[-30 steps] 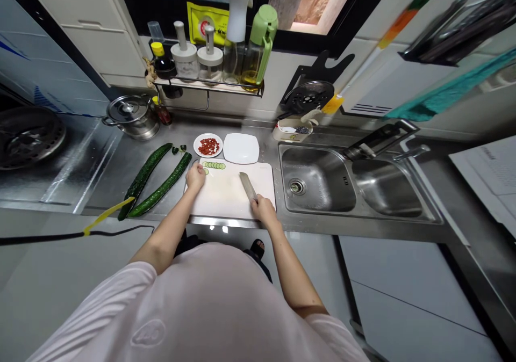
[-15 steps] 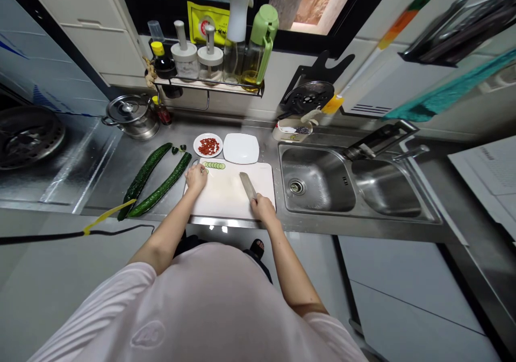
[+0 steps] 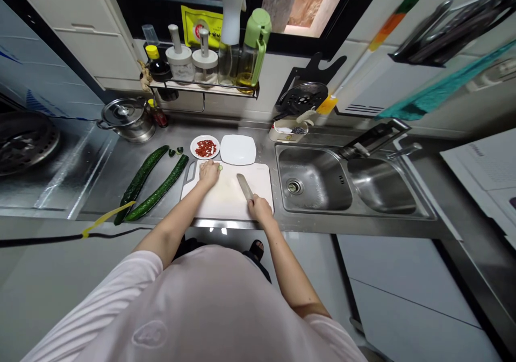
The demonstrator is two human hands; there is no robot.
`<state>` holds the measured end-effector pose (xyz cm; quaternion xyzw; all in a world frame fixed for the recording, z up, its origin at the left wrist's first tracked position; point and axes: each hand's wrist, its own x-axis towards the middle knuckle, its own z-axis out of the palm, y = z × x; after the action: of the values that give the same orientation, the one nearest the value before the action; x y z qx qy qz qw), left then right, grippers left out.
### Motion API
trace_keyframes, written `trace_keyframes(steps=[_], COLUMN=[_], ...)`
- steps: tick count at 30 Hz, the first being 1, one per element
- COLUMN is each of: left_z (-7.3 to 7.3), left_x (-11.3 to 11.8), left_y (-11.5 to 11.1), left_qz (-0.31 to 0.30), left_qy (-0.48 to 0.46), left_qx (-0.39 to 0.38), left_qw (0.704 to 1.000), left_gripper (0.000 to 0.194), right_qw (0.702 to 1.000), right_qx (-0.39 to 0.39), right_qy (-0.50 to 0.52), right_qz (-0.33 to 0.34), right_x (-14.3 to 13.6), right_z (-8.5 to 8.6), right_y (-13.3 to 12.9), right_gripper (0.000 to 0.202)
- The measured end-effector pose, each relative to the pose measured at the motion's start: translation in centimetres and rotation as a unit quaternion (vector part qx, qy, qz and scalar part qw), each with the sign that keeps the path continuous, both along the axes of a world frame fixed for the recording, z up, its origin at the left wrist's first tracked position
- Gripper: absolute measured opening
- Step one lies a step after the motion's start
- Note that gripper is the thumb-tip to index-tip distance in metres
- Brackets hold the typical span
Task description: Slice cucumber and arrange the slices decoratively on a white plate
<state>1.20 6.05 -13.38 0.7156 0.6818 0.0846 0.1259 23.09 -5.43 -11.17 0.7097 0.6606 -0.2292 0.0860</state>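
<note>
My right hand [image 3: 260, 209] is wrapped round the handle of a kitchen knife [image 3: 244, 186], its blade over the right part of a white cutting board [image 3: 213, 206]. Near the board's back edge, my left hand [image 3: 209, 174] covers a row of cucumber slices, fingers bent down round them. One cucumber slice [image 3: 220, 167] peeks out at the right of its fingertips; the others are hidden. Two long cucumbers, a farther one [image 3: 143, 176] and a nearer one [image 3: 163, 190], lie left of the board, with cut cucumber ends [image 3: 172, 152] beyond them.
Behind the board stand a plate of chopped red pieces [image 3: 192, 152] and a white square plate [image 3: 237, 150]. A double sink [image 3: 316, 176] is at the right, a lidded steel pot [image 3: 129, 120] at the left. A shelf [image 3: 201, 86] carries bottles and jars.
My left hand has moved right, from the left end of the slice row to over it, hiding most slices. The right hand keeps the knife in nearly the same place. The view has shifted slightly.
</note>
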Motion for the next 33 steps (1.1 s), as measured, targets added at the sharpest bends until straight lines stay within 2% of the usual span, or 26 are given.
trace_keyframes(steps=[8,11,15,20,27,33], left_z=[0.1,-0.2,-1.1,-1.7,-1.4,-1.6], left_x=[0.1,0.1,-0.1,-0.9,-1.7,-1.5], left_y=[-0.1,0.0,-0.3,-2.0,-5.1,-6.4], left_qz=[0.006,0.038,0.099,0.113,0.097,0.088], left_qy=[-0.043,-0.077,-0.170,-0.241,-0.237,-0.177], left_qx=[0.006,-0.003,-0.038,-0.073,-0.119,-0.060], left_qw=[0.999,0.996,0.980,0.961,0.959,0.979], left_gripper=[0.027,0.025,0.021,0.020,0.020,0.021], right_qw=[1.000,1.000,1.000,1.000,1.000,0.998], right_qx=[0.002,-0.001,0.000,-0.004,-0.005,-0.004], right_qy=[0.001,0.002,0.003,0.004,-0.006,0.001], right_qz=[0.007,0.007,0.008,0.010,0.013,0.058], right_x=[-0.2,-0.1,0.0,0.0,-0.1,-0.2], right_z=[0.2,0.3,0.2,0.1,0.5,0.9], right_y=[0.0,0.0,0.1,0.2,0.1,-0.3], right_gripper=[0.029,0.029,0.030,0.030,0.029,0.029])
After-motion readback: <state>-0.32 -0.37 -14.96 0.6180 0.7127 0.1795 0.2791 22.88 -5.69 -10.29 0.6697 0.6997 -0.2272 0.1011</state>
